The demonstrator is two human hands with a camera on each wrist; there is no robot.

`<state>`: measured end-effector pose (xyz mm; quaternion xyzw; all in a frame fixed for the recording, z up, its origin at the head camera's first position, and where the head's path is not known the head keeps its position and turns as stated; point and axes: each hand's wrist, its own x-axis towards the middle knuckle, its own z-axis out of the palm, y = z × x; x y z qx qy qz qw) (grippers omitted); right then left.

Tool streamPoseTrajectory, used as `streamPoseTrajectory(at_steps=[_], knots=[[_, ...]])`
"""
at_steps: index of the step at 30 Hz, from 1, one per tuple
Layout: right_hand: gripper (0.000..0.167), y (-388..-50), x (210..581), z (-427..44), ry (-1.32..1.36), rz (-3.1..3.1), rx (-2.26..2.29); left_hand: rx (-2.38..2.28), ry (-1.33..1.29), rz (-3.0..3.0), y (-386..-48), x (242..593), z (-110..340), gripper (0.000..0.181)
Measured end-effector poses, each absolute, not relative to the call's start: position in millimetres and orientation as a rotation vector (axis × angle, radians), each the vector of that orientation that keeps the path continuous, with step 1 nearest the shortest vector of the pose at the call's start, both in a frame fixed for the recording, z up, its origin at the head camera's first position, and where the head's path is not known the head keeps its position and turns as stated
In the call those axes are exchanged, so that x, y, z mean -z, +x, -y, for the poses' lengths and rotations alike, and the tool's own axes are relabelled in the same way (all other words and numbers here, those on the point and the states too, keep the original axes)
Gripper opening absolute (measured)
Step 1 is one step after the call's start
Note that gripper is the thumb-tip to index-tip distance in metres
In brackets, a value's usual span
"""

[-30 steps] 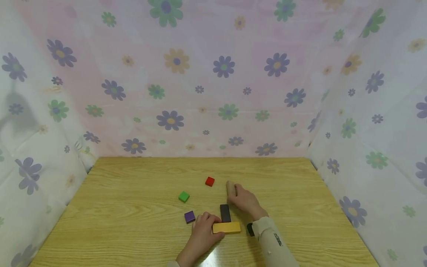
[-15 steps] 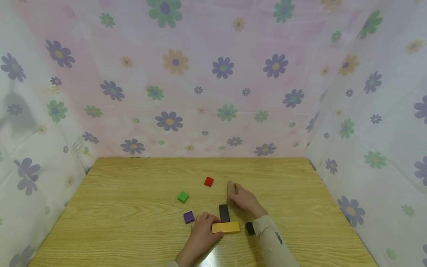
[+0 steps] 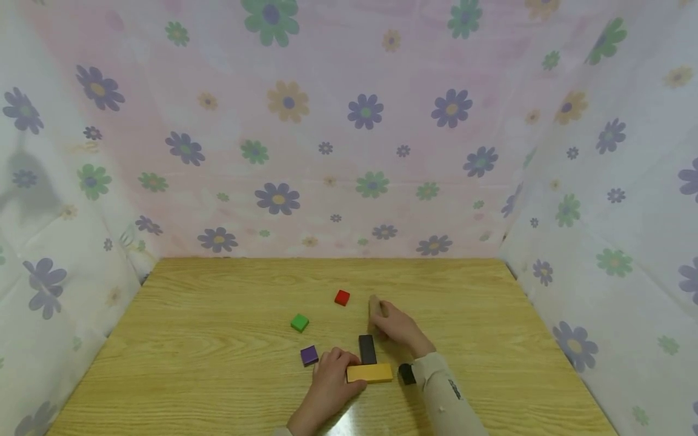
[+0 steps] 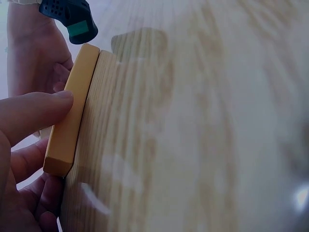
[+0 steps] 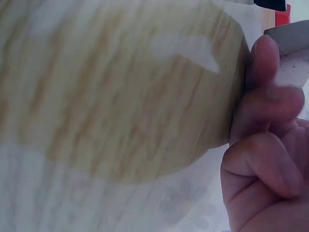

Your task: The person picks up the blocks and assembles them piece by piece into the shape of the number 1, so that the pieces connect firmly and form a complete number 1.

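Observation:
In the head view my left hand grips the left end of a yellow rectangular block lying crosswise on the table. Its thumb presses the long side of that block in the left wrist view. A black block points away from the yellow one's far side, close against it. Farther back, my right hand pinches a beige block between thumb and fingers. The right wrist view shows this block as greyish, partly hidden by the fingers.
Small red, green and purple blocks lie apart to the left on the wood-grain table. A black wrist device sits by the right cuff. Flowered cloth encloses the table's back and sides.
The beige block in my right hand has shifted slightly left and turned a little. My left hand and the yellow and black blocks look unmoved.

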<state>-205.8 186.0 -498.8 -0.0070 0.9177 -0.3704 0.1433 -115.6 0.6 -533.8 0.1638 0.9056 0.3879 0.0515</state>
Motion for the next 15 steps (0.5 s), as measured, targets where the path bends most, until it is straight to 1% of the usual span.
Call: streamPoseTrajectory(at_steps=[5, 11, 15], knots=[[0.063, -204.9, 497.4, -182.8, -0.032, -2.655, 1.055, -1.165, 0.506, -2.774, -114.8, 534.2, -1.1, 0.031], [0.066, -205.2, 496.5, -178.4, -0.042, -2.687, 1.006, -1.145, 0.498, -2.792, -115.5, 535.2, -1.2, 0.031], [0.065, -206.5, 498.3, -175.6, -0.038, -2.731, 0.96, -1.151, 0.494, -2.79, -115.7, 534.6, -1.3, 0.031]])
